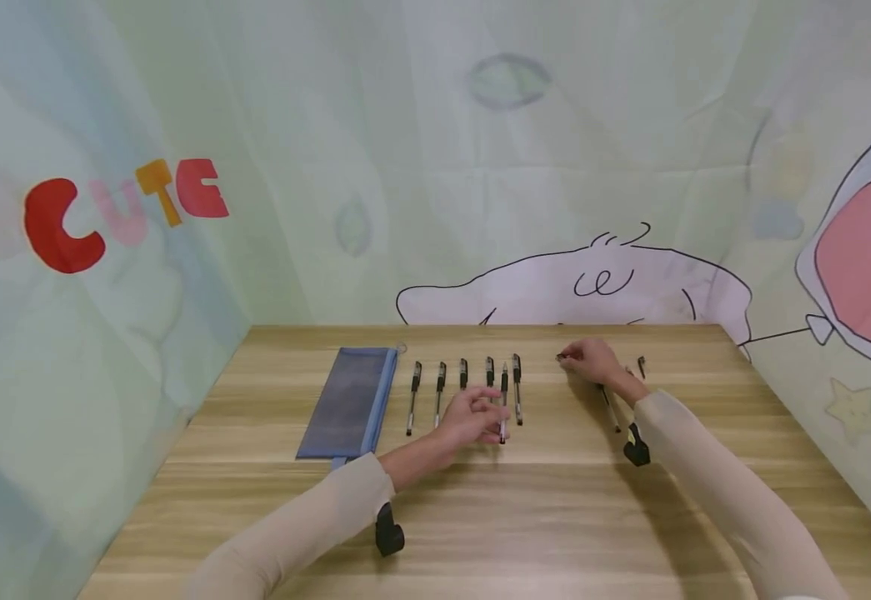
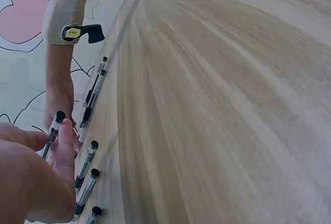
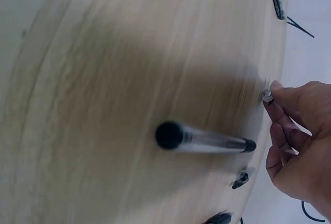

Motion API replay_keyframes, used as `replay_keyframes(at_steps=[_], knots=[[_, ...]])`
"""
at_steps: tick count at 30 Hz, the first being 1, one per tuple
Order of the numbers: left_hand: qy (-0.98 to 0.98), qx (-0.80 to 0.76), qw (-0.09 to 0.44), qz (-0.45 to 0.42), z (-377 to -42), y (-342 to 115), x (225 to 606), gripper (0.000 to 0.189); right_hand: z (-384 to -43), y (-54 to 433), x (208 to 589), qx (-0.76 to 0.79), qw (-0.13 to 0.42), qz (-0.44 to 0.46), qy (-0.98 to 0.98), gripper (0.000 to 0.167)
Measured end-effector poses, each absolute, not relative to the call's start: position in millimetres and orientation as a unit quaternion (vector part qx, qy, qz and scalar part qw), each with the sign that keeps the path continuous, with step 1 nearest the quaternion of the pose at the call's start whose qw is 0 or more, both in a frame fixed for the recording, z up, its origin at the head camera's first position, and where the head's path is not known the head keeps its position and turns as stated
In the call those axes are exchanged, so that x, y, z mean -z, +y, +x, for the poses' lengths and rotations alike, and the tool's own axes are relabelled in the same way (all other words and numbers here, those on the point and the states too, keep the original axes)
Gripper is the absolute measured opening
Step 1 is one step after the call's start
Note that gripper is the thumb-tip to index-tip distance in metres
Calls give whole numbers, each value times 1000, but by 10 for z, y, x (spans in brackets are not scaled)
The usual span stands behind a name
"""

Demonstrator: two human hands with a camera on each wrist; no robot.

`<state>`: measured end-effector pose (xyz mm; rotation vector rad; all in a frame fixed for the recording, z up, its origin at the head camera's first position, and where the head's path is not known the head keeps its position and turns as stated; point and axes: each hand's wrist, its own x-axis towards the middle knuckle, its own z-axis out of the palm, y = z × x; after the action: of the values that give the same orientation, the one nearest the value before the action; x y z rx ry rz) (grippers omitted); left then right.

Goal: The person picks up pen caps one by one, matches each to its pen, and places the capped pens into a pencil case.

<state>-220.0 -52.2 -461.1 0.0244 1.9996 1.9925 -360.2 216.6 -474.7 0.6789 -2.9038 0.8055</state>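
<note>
1. On my head view, the left hand [image 1: 473, 418] pinches an uncapped pen [image 1: 505, 385] between thumb and fingers, its tip pointing to the table's back edge.
2. I see the right hand [image 1: 591, 360] pinching a small cap [image 1: 561, 357] at its fingertips, well apart from that pen.
3. The held pen sits among a row of capped pens [image 1: 439, 396]; I cannot tell whether it touches the table [image 1: 525, 533].
4. My pouch [image 1: 345, 400] lies left of the row.
5. A loose pen [image 1: 610, 408] lies beneath the right wrist.
</note>
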Motion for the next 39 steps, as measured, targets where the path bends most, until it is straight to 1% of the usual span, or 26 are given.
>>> replay_keyframes(at_steps=[3,7,10,15,17,26,29,39], knots=[[699,-697,158,7,-2226,-499,4611,43,-3600,2137,4708,-269,29,223,-937,24],[700,-696,159,6,-2236,-486,4615,42,-3572,2079,4656,-299,15,199,-933,28],[699,-697,159,5,-2239,-477,4620,42,-3535,2024,4600,-343,-17,167,-924,32],[698,-697,161,0,-2240,-446,4620,42,-3455,1939,4463,-453,-98,100,-881,41],[696,-699,165,-2,-2238,-429,4621,42,-3432,1915,4414,-488,-122,81,-861,44],[683,-706,184,3,-2228,-347,4620,40,-3343,1832,4306,-578,-195,60,-790,51],[685,-704,186,2,-2229,-339,4625,40,-3297,1787,4276,-595,-209,61,-774,51],[691,-697,192,5,-2237,-304,4630,41,-3254,1757,4265,-609,-225,51,-759,48]])
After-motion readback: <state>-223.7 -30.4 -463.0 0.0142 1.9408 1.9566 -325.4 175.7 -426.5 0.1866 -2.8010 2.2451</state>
